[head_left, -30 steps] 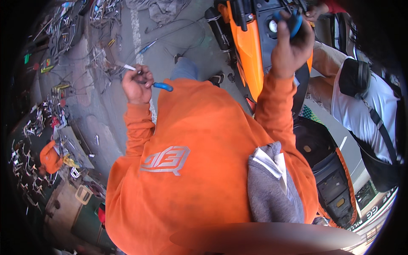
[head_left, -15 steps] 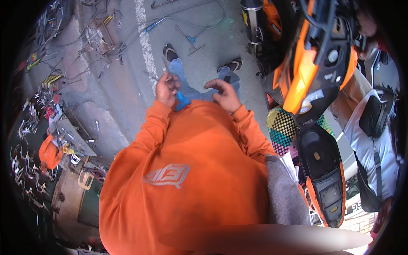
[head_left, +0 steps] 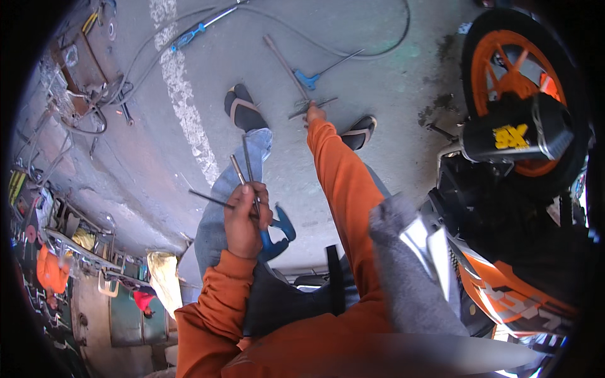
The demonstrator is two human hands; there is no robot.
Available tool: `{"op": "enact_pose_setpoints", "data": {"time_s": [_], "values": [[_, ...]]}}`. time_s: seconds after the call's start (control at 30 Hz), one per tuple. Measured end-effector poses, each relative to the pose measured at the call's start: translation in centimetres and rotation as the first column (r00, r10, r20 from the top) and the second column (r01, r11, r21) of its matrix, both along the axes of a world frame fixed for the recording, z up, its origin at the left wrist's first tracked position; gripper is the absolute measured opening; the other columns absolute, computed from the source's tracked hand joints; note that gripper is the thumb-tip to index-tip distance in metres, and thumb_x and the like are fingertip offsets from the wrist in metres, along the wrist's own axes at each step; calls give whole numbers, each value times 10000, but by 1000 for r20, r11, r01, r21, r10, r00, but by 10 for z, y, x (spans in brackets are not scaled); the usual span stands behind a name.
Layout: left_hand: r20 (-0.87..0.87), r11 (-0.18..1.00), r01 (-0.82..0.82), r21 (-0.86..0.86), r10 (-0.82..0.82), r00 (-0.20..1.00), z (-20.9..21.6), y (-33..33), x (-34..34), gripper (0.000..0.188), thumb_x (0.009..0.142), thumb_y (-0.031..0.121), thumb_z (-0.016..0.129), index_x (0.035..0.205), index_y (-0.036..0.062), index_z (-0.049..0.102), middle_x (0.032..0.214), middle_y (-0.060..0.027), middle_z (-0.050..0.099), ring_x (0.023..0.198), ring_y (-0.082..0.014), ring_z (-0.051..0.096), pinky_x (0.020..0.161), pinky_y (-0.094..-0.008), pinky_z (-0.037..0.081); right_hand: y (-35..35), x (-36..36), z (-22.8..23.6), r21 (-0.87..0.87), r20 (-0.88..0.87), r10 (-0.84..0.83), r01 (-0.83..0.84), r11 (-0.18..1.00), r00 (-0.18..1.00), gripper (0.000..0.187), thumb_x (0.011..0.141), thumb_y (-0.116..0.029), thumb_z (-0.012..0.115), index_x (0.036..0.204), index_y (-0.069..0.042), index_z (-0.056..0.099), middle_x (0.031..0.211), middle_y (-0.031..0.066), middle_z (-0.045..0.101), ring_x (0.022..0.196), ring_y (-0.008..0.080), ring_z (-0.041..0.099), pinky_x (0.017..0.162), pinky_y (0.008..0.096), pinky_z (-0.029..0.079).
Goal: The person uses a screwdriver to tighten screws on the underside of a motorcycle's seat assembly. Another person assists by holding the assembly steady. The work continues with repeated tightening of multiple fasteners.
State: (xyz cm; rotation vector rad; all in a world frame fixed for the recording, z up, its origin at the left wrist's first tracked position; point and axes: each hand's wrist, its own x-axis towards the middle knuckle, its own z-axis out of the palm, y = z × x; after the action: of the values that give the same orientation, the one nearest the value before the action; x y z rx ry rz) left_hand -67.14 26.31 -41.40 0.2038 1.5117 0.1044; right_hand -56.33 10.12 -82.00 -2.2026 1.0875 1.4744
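Observation:
My left hand is closed around several T-handle wrenches in front of my left leg. Their thin metal rods stick out beyond the fingers, and a blue handle shows beside the palm. Stretched forward to the floor, my right hand grips the crossbar end of a metal T-handle wrench between my sandalled feet; its fingertips are partly hidden. Just beyond that hand, a blue-handled T-shaped hex key lies beside the wrench shaft.
On the right stands a motorcycle with an orange wheel and a black muffler. A blue screwdriver and a cable lie on the floor ahead. A grey towel hangs by my right arm. Metal parts and people are at left.
I have bent forward. My right hand has gone from near my lap down to the floor and taken hold of the T-handle wrench. My left hand still holds its tools.

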Motion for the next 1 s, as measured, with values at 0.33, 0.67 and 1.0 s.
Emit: {"op": "enact_pose_setpoints", "data": {"time_s": [0.33,0.67,1.0], "values": [[-159,1000,-14,-16,11,987,-1,-20,21,326,1035,329,509,953,30,610,778,-44,558,443,-110,445,423,-255,357,51,21,16,154,229,-212,179,972,950,316,957,-231,549,1133,31,562,902,232,677,742,351,668,740,426,514],[-166,995,-39,87,53,985,-29,-64,-17,329,1031,373,502,954,64,584,762,-36,537,450,-103,409,440,-271,362,51,54,168,221,765,254,-612,759,591,268,962,-200,541,1141,-2,513,1040,295,615,928,487,616,799,530,499],[605,955,-152,-256,281,745,139,21,-18,264,1051,313,477,1179,111,589,798,24,512,487,-59,359,455,-251,325,0,230,721,14,750,636,-965,262,183,205,899,-95,568,1098,-79,520,1055,224,548,915,444,621,789,518,517]]}}
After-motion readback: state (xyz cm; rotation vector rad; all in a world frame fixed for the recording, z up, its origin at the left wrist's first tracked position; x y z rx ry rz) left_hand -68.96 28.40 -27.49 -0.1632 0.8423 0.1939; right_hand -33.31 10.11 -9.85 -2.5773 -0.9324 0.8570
